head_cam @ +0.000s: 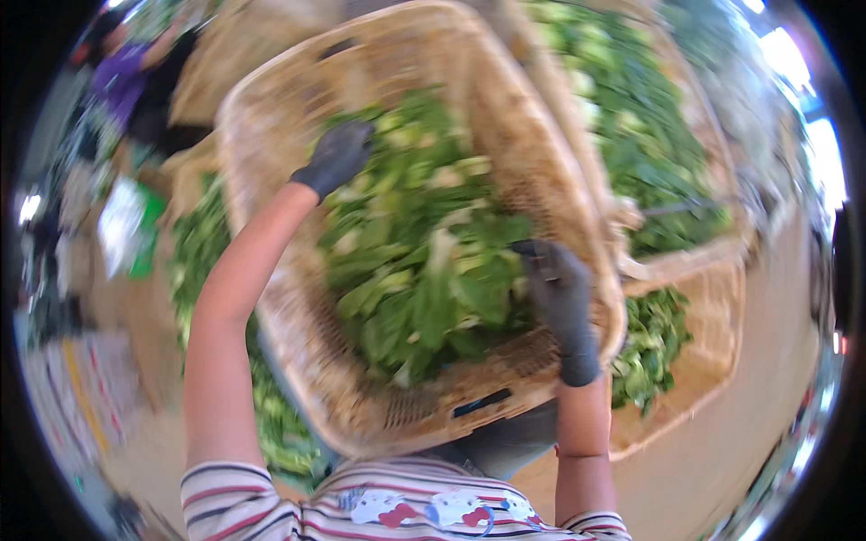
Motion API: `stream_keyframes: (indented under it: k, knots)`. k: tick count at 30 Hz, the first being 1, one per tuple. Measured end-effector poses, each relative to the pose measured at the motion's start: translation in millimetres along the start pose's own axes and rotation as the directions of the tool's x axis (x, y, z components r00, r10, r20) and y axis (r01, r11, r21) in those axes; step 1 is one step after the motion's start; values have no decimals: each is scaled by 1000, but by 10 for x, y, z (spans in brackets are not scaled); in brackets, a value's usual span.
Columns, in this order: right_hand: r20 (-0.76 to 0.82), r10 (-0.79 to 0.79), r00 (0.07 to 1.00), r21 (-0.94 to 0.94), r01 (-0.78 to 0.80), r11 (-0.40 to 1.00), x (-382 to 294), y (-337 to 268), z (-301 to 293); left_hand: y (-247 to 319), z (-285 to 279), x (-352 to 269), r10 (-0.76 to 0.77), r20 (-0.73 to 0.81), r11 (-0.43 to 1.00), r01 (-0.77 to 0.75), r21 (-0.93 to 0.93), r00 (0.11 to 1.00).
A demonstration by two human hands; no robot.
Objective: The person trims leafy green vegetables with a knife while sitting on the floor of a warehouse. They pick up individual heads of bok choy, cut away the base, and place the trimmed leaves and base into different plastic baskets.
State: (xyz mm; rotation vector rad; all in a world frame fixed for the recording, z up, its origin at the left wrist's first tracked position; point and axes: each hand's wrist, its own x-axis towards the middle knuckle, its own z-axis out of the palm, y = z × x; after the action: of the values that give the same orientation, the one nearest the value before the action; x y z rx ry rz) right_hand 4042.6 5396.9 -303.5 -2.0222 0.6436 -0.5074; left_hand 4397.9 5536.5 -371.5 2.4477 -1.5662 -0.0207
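A large plastic crate (270, 379), yellowish and stained, stands right in front of me. Inside lies a heap of leafy green vegetables (433, 284) with pale stems. My left hand (342, 152), in a dark grey glove, is at the heap's far left edge; its fingers are blurred and partly hidden. At the right side of the heap is my right hand (561, 297), also gloved, with curled fingers next to the leaves. Blur hides whether either hand grips a stem.
Another container of greens (629, 122) stands at the right, above a lower crate (710, 365) with loose leaves. More greens (284, 433) lie at the left beside the crate. A person in a purple top (122, 81) is at the upper left. Striped sacking (81, 392) lies at the lower left.
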Motion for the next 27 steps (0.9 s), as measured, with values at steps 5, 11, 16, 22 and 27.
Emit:
stream_keyframes:
  k: [5, 11, 16, 22, 27]
  knots:
    - [106, 30, 994, -181, -10, 983, 55, 192, 178, -985, 1861, 854, -263, 217, 965, 250, 83, 940]
    - [76, -177, 981, 115, 168, 979, -85, 9, 16, -1602, 2246, 1477, -374, 296, 910, 286, 301, 879]
    - [110, -184, 977, 189, 161, 969, -44, -11, 24, -1898, 2079, 1336, -389, 322, 900, 281, 332, 863]
    - [-29, -156, 987, 148, 159, 976, 56, -141, 108, -1932, 1292, 850, -274, 215, 952, 233, 199, 937]
    - [-276, -130, 952, 170, 181, 969, 53, -11, 21, -315, 162, 389, 3, 3, 914, -2, -406, 1000]
